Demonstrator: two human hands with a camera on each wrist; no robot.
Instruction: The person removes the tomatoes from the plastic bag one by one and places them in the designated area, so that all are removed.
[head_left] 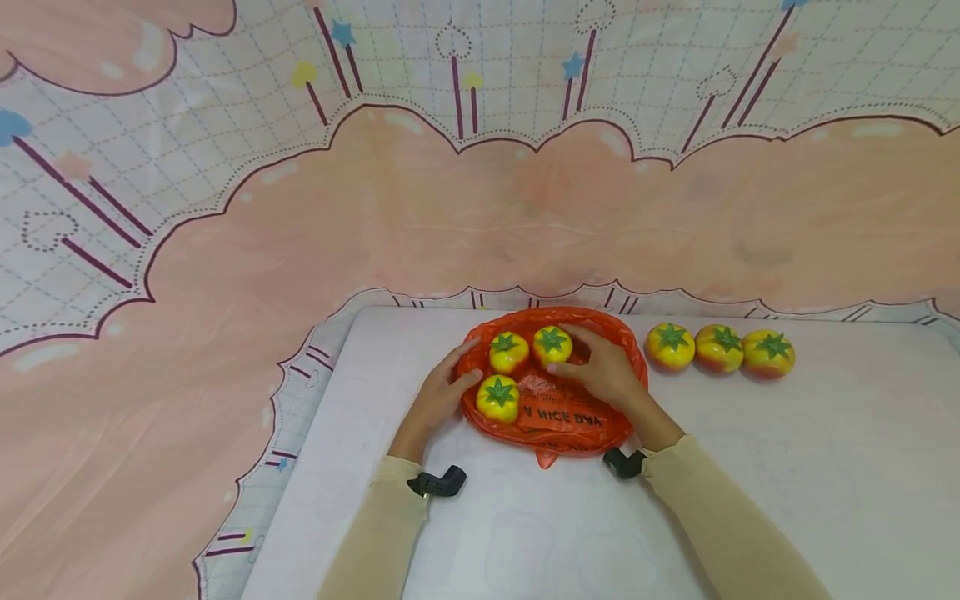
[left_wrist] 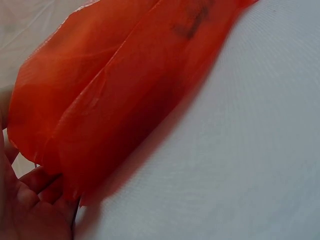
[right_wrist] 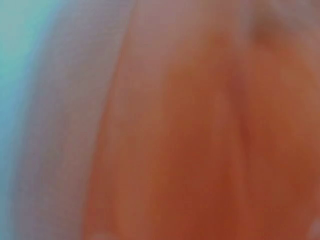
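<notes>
A red plastic bag (head_left: 570, 437) lies spread with its rim rolled into an oval, dark lettering showing inside. Two yellow-and-red artificial tomatoes with green star-shaped tops, a back one (head_left: 507, 352) and a front one (head_left: 498, 399), sit in its left part. My right hand (head_left: 600, 371) reaches over the bag and holds a third tomato (head_left: 552, 343) between fingers and thumb, beside the back one. At the bag's left rim, my left hand (head_left: 442, 396) grips the plastic; the left wrist view shows curled fingers (left_wrist: 37, 182) against it. The right wrist view is blurred orange-red.
Three more tomatoes (head_left: 718, 348) stand in a row on the white table (head_left: 825, 467), right of the bag. A patterned cloth (head_left: 525, 217) hangs behind the table's far edge. Both wrists carry a small black device (head_left: 442, 481).
</notes>
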